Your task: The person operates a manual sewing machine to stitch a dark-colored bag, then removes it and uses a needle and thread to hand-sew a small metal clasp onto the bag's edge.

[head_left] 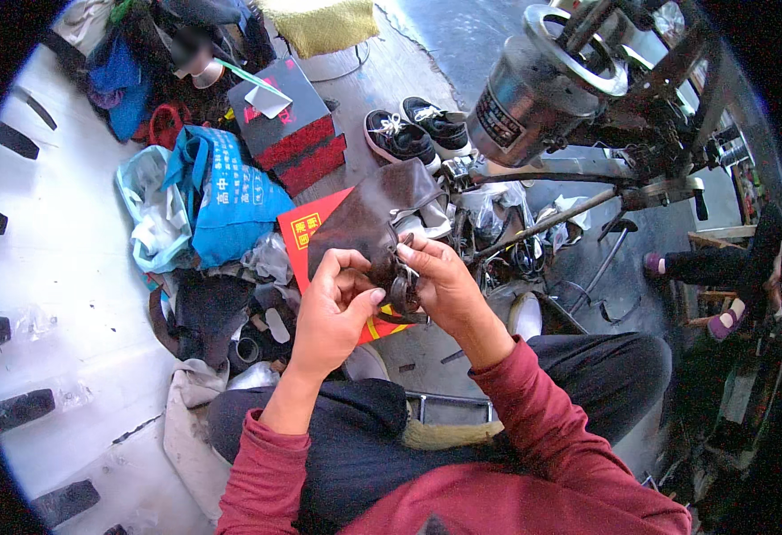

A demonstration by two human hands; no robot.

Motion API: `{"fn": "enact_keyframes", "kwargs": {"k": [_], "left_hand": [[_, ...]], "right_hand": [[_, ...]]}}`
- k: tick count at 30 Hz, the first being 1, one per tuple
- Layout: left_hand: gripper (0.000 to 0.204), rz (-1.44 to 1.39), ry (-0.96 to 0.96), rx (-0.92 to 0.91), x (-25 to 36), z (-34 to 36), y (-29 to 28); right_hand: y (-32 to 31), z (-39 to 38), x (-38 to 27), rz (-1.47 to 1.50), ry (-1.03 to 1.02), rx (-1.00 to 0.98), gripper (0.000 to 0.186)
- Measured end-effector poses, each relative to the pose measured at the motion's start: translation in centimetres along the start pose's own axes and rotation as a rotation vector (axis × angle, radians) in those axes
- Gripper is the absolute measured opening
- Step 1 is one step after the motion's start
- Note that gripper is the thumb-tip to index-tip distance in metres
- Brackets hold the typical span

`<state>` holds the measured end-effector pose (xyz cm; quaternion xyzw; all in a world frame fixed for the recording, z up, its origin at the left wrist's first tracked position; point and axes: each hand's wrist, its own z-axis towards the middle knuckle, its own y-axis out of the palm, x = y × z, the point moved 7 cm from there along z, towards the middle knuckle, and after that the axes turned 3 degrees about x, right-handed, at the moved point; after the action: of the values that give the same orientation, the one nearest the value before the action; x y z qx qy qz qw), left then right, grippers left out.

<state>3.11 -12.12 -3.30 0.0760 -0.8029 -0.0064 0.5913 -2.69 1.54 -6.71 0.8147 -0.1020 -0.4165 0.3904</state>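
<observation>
My left hand has its fingers curled on a dark brown leather piece, which looks like a bag or boot upper. My right hand pinches the same piece at its right side, near a looped strap and a small light-coloured bit, too small to make out. The leather lies over a red-and-yellow printed sheet or bag. Both hands are above my lap.
A cast-metal machine stands upper right. Black sneakers, stacked boxes, a blue tote and scraps lie around ahead. A yellow cushioned stool is at the top. Another person's legs show at far right.
</observation>
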Motion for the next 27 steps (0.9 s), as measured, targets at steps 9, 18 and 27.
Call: {"fn": "enact_keyframes", "kwargs": {"k": [9, 18, 27], "left_hand": [[0.045, 0.660, 0.475, 0.219, 3.9, -0.1, -0.3], [0.029, 0.689, 0.514, 0.229, 3.3, 1.1, -1.2], [0.022, 0.951, 0.632, 0.127, 3.1, 1.5, -1.1]], "right_hand": [[0.1, 0.2, 1.2, 0.000, 0.063, 0.092, 0.031], [3.5, -2.8, -2.4, -1.096, -0.458, 0.180, 0.062], [-1.2, 0.7, -4.9, -1.059, -0.082, 0.025, 0.031]]}}
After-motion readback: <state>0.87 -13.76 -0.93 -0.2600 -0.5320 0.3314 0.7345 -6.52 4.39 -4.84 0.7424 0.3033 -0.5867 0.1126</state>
